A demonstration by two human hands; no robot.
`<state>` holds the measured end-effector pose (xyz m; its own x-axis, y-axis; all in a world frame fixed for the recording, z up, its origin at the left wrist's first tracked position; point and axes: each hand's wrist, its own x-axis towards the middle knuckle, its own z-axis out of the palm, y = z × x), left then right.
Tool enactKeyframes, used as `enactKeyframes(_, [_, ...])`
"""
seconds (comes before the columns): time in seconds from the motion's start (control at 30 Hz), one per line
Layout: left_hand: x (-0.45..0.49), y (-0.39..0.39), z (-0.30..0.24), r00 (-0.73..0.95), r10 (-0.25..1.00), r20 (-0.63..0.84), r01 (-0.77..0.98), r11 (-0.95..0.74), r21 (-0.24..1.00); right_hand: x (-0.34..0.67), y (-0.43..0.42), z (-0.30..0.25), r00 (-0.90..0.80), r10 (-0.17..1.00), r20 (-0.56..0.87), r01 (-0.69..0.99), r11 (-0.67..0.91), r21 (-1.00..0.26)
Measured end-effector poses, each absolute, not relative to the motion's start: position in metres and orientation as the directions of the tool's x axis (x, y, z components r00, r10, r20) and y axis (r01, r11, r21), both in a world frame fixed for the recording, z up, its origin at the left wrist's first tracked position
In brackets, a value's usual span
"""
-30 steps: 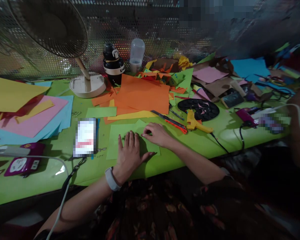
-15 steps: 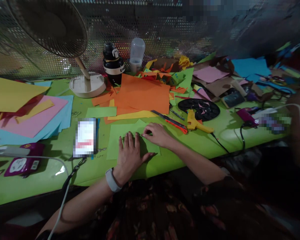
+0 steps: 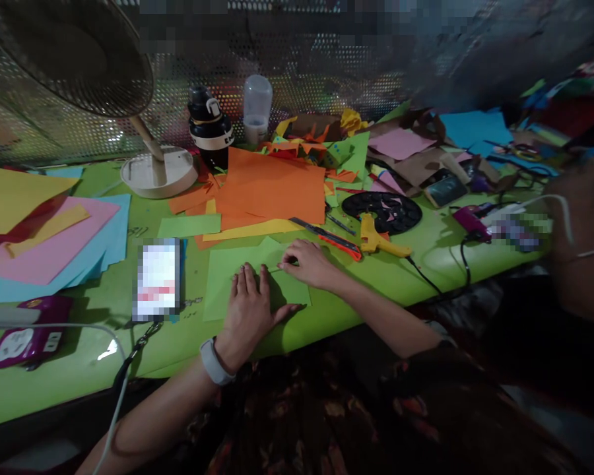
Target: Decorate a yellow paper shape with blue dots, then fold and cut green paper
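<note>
A light green sheet of paper (image 3: pixel 218 284) lies on the green table in front of me. My left hand (image 3: pixel 250 307) rests flat on it with fingers stretched out, thumb apart. Just to the right, my right hand (image 3: pixel 309 262) is closed over the upper right part of the sheet, thumb and forefinger pressed together. What lies between those fingertips is too small to make out. A cutter knife (image 3: pixel 334 241) with an orange-red handle lies beyond my right hand, beside a yellow glue gun (image 3: pixel 381 243).
Orange paper (image 3: pixel 277 188) and scraps lie behind the sheet, with a black palette (image 3: pixel 381 210) to the right. A phone (image 3: pixel 157 280) and coloured sheets (image 3: pixel 69 244) are on the left. A fan (image 3: pixel 158 171) and bottles stand behind. Another person's arm (image 3: pixel 577 231) is at far right.
The view has shifted slightly, so the things on the table appear a little further left. Both hands keep nearly the same pose on the green paper.
</note>
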<state>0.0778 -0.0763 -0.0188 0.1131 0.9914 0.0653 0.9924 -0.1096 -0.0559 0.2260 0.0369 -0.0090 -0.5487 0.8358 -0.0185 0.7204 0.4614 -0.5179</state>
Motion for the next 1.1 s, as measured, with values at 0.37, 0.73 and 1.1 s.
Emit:
enactKeyframes(0.37, [0.074,-0.075,-0.021,0.133,0.986,0.098,0.991,-0.133,-0.010,0.258,0.040,-0.005,-0.454,0.890,-0.040,0.765,0.366,-0.530])
enactKeyframes(0.73, [0.085,-0.072,-0.012,0.139,0.985,0.106,0.989,-0.132,-0.074,0.277,0.039,-0.004,-0.419,0.908,-0.020,0.776,0.346,-0.527])
enactKeyframes(1.1, [0.095,-0.066,-0.019,0.081,0.990,0.113,0.997,-0.082,0.002,0.284,0.038,-0.008,-0.389,0.921,0.015,0.796,0.345,-0.498])
